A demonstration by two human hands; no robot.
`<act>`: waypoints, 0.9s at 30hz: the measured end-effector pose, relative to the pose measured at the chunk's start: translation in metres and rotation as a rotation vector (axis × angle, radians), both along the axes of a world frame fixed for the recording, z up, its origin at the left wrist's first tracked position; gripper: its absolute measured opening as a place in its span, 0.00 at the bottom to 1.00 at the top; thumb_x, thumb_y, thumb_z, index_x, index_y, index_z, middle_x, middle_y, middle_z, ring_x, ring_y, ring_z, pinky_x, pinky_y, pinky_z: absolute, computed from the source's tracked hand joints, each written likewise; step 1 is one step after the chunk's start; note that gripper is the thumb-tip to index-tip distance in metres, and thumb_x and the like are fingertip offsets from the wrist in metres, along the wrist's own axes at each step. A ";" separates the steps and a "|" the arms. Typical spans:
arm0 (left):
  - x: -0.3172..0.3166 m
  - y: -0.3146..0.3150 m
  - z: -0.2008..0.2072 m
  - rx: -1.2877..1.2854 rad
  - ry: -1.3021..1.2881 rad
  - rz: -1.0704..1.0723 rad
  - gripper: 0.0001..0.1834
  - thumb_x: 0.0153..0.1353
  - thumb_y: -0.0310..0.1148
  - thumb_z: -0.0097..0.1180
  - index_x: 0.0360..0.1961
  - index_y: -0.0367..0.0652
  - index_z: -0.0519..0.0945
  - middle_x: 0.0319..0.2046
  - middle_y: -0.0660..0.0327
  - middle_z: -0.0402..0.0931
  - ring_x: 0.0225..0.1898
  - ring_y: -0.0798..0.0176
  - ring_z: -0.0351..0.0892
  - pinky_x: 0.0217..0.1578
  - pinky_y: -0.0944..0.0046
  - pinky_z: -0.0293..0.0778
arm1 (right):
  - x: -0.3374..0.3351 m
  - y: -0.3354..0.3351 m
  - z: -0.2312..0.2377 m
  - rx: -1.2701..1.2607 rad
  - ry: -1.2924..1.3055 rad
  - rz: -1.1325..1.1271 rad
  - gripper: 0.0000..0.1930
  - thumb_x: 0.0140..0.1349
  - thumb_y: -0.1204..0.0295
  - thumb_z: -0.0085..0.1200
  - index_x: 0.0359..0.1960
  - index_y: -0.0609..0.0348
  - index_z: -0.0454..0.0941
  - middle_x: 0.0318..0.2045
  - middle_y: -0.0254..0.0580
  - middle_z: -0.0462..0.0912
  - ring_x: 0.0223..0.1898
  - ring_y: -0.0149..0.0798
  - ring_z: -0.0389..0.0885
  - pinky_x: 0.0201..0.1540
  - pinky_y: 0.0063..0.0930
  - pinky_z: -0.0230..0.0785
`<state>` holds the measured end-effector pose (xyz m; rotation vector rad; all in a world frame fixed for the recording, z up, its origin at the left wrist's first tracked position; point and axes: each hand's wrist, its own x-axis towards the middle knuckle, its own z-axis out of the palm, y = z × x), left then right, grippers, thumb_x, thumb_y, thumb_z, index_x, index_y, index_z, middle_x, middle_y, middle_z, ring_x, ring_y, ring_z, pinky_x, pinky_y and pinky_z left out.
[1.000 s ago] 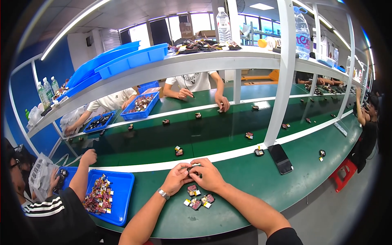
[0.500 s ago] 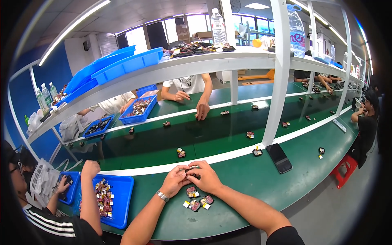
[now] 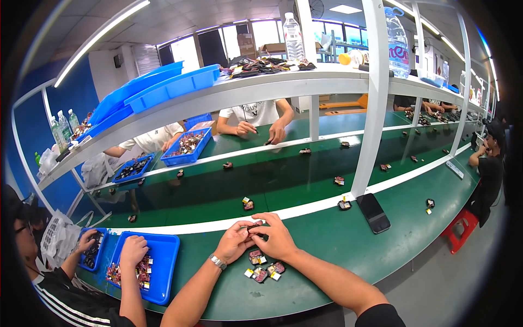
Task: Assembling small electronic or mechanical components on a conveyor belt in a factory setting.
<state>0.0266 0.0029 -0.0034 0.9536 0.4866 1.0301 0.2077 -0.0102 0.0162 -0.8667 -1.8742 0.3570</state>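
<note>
You are holding a small dark part (image 3: 254, 226) between the fingertips of both hands, just above the green counter (image 3: 327, 245). Your left hand (image 3: 235, 241) is pinching it from its left side, thumb and fingers curled in on it, a metal wristwatch (image 3: 218, 262) showing on that wrist. Your right hand (image 3: 276, 238) is closing over the part from the right, fingers bent and meeting the left hand's fingertips, so both grips are clenched on the same piece; most of the part is hidden by your fingers and its shape cannot be told. Just below the grip, toward you, a small cluster of dark and red parts (image 3: 262, 268) is lying on the counter, near the heel of your right hand. Beyond the grip, past the white strip, two more small parts (image 3: 248, 204) are sitting on the darker green belt (image 3: 218, 185). To the right of the grip, a dark phone (image 3: 373, 212) is lying flat on the counter beside a white post (image 3: 376, 103), with another little part (image 3: 344, 205) just left of it. To the left of the grip, a blue tray (image 3: 163, 267) full of small parts is standing on the counter, and a neighbouring person's hand (image 3: 133, 250) is resting in it. Far beyond the grip, across the belt, other people are working with blue trays on their side.
</note>
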 end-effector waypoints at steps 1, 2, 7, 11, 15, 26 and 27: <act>0.001 0.000 0.001 0.000 -0.010 0.001 0.12 0.69 0.27 0.47 0.53 0.41 0.68 0.50 0.53 0.74 0.54 0.60 0.75 0.57 0.55 0.72 | -0.001 0.001 -0.003 0.001 0.002 -0.001 0.08 0.51 0.75 0.61 0.34 0.58 0.84 0.54 0.43 0.76 0.57 0.48 0.70 0.58 0.39 0.66; 0.000 0.002 -0.002 0.001 -0.008 0.000 0.12 0.69 0.27 0.47 0.53 0.41 0.68 0.50 0.53 0.74 0.54 0.60 0.75 0.57 0.55 0.72 | -0.003 0.003 -0.007 -0.010 0.028 0.009 0.09 0.51 0.74 0.61 0.35 0.57 0.85 0.54 0.42 0.76 0.57 0.48 0.70 0.59 0.39 0.66; -0.009 0.004 -0.012 0.028 -0.018 0.043 0.12 0.69 0.27 0.49 0.53 0.42 0.68 0.50 0.53 0.75 0.54 0.61 0.74 0.56 0.56 0.72 | -0.013 -0.002 -0.011 0.004 0.052 0.009 0.09 0.51 0.74 0.61 0.36 0.56 0.84 0.54 0.42 0.76 0.57 0.48 0.70 0.58 0.38 0.66; -0.004 0.005 -0.013 0.011 -0.034 0.026 0.14 0.68 0.27 0.49 0.53 0.42 0.68 0.48 0.55 0.76 0.52 0.62 0.75 0.57 0.55 0.72 | -0.005 0.000 -0.010 -0.020 0.048 -0.039 0.09 0.51 0.74 0.61 0.36 0.56 0.84 0.54 0.42 0.76 0.57 0.48 0.70 0.58 0.39 0.67; -0.007 0.007 -0.014 0.006 -0.024 0.021 0.11 0.68 0.28 0.51 0.50 0.43 0.70 0.58 0.50 0.69 0.55 0.59 0.74 0.58 0.53 0.72 | -0.007 0.002 -0.012 -0.055 0.079 -0.009 0.09 0.52 0.74 0.61 0.37 0.56 0.85 0.55 0.42 0.76 0.57 0.48 0.70 0.58 0.39 0.66; 0.001 0.001 -0.010 0.032 0.064 0.107 0.14 0.70 0.27 0.45 0.55 0.40 0.67 0.51 0.54 0.75 0.53 0.61 0.76 0.57 0.56 0.73 | -0.008 0.006 -0.015 -0.054 0.020 -0.027 0.08 0.55 0.74 0.60 0.37 0.58 0.83 0.56 0.45 0.74 0.58 0.49 0.69 0.59 0.40 0.65; 0.005 -0.002 -0.005 0.026 0.063 0.121 0.14 0.70 0.26 0.44 0.55 0.40 0.67 0.48 0.55 0.76 0.53 0.62 0.76 0.57 0.57 0.73 | -0.007 0.005 -0.014 -0.049 0.014 -0.023 0.08 0.55 0.74 0.60 0.37 0.58 0.83 0.56 0.45 0.74 0.58 0.49 0.69 0.59 0.40 0.65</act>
